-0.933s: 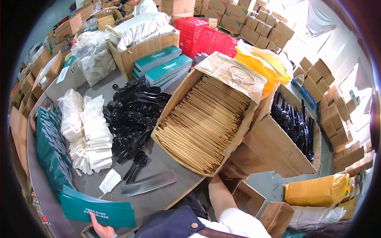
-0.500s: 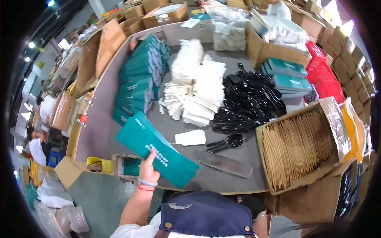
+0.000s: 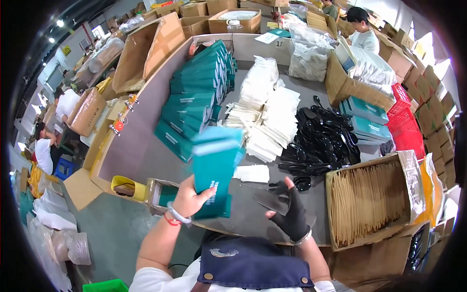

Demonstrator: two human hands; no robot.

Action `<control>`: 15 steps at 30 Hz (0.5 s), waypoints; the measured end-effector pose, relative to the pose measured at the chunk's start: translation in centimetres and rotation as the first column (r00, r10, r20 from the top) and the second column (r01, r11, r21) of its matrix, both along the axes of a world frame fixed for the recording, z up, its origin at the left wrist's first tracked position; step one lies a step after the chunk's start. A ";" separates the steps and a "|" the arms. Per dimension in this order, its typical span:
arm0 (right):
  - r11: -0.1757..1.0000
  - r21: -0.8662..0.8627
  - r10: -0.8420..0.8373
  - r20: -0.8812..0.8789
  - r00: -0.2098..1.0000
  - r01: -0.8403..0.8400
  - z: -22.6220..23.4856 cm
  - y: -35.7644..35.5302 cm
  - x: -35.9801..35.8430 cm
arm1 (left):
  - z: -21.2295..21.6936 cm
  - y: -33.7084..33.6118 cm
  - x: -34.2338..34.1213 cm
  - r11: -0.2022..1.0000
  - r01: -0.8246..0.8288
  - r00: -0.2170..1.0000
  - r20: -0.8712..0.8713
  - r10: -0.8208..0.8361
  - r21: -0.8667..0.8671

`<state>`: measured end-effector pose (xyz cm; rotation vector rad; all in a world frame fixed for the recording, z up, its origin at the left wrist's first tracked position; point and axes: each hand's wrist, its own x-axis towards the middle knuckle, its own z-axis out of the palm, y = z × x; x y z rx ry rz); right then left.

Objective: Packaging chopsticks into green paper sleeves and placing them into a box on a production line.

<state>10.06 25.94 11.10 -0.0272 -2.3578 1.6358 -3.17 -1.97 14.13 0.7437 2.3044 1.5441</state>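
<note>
In the head view, we stood at a walled grey tabletop (image 3: 245,214) in a room stacked with cardboard boxes (image 3: 85,113). Our hands were apart: the left hand (image 3: 188,198) clamped long, flat teal sleeves (image 3: 214,168), white-lettered, blurred on top, above the near edge; the gloved right hand (image 3: 292,215) spread its fingers.

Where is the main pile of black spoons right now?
In the head view, the spoon pile lies right of centre, beyond the right hand, between the white packets and stacked teal packs.
</note>
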 end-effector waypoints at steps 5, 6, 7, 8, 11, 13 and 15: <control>0.973 0.229 -0.022 -0.025 0.999 0.027 -1.6 -1.3 -0.3 | 1.5 1.3 -0.1 0.842 0.113 0.864 -0.366 -0.345 -0.527; 0.977 0.212 -0.010 0.039 0.999 0.002 -2.7 -1.8 -0.1 | 0.8 1.2 0.2 0.842 0.125 0.867 -0.355 -0.349 -0.524; 0.989 0.148 -0.021 -0.007 1.000 0.022 -3.4 -2.3 0.0 | -0.2 1.1 0.3 0.776 0.156 0.844 -0.327 -0.426 -0.610; 0.989 0.149 -0.028 0.004 1.000 0.027 -4.5 -2.5 0.2 | -0.8 1.0 0.4 0.699 0.180 0.815 -0.293 -0.500 -0.692; 0.992 0.129 -0.027 0.087 0.996 0.016 -7.8 -3.3 1.0 | -3.3 1.0 0.9 0.644 0.227 0.813 -0.222 -0.539 -0.731; 1.000 -0.009 0.030 0.194 0.981 -0.029 -8.5 -3.6 1.4 | -4.1 0.9 1.3 0.631 0.235 0.813 -0.206 -0.544 -0.740; 0.994 -0.090 0.088 0.265 0.960 -0.066 -8.9 -3.6 1.8 | -4.3 0.7 1.6 0.674 0.193 0.815 -0.267 -0.515 -0.713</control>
